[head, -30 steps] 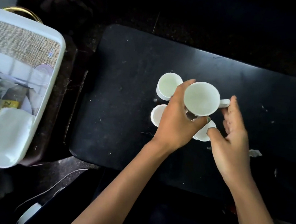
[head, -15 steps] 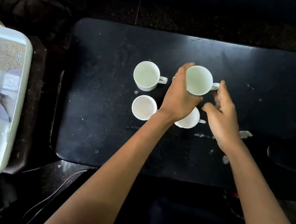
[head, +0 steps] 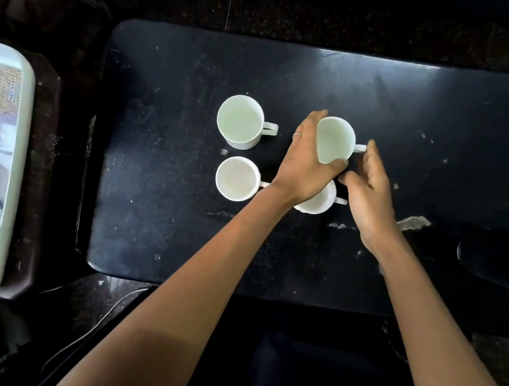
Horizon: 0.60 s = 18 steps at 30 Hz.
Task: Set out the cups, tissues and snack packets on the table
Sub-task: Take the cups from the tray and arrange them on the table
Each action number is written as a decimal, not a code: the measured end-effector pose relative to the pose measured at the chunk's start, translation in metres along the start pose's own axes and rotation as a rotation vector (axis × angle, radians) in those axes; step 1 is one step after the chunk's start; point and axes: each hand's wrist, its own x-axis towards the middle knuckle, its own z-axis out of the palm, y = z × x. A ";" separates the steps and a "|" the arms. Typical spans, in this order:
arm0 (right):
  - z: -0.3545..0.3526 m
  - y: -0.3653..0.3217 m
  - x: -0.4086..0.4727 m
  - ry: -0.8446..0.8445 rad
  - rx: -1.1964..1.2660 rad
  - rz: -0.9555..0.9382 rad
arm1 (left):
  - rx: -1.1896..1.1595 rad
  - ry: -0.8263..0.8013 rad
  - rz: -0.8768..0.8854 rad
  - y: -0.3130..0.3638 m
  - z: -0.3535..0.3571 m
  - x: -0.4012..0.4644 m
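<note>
Several white cups are on the black table [head: 164, 139]. My left hand [head: 305, 163] grips the far right cup [head: 335, 140] around its body, with its handle pointing right. My right hand [head: 369, 192] hovers just beside that handle, fingers loosely apart, a fingertip touching it. Two cups stand free at the left: one further back [head: 240, 122] and one nearer [head: 237, 178]. A fourth cup [head: 320, 199] sits under my left wrist, partly hidden. The white tray [head: 17, 136] at the left edge holds tissues and packets, mostly cut off.
The tray rests on a dark brown stand [head: 39, 170] left of the table. A scrap of white paper [head: 413, 222] lies on the table to the right. A dark object [head: 491, 261] sits at the right edge. A cable [head: 84, 332] runs below.
The cup in my left hand has come down and sits lower at the far right of the group. My right hand stays close by its handle. The camera view shifted, sliding the tray leftward.
</note>
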 end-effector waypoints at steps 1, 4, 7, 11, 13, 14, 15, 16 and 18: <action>0.000 0.001 0.001 -0.004 -0.010 -0.004 | 0.003 -0.003 -0.012 0.000 0.000 0.001; 0.001 0.004 0.002 -0.030 -0.046 0.005 | 0.023 -0.015 -0.027 -0.001 -0.002 0.002; 0.001 0.002 0.001 -0.027 -0.083 0.015 | 0.052 -0.005 -0.006 -0.001 -0.004 -0.003; 0.008 -0.007 -0.015 0.182 -0.184 -0.132 | 0.005 0.152 0.075 -0.004 -0.012 -0.028; 0.014 -0.010 -0.030 0.287 -0.222 -0.235 | -0.020 0.253 0.136 -0.009 -0.019 -0.047; 0.019 -0.012 -0.038 0.317 -0.249 -0.286 | -0.011 0.300 0.166 -0.012 -0.022 -0.056; 0.023 -0.011 -0.044 0.330 -0.292 -0.331 | 0.008 0.344 0.184 -0.015 -0.027 -0.065; 0.029 -0.011 -0.050 0.326 -0.346 -0.367 | 0.034 0.387 0.186 -0.018 -0.032 -0.072; 0.043 -0.014 -0.059 0.287 -0.452 -0.421 | 0.110 0.480 0.171 -0.024 -0.043 -0.084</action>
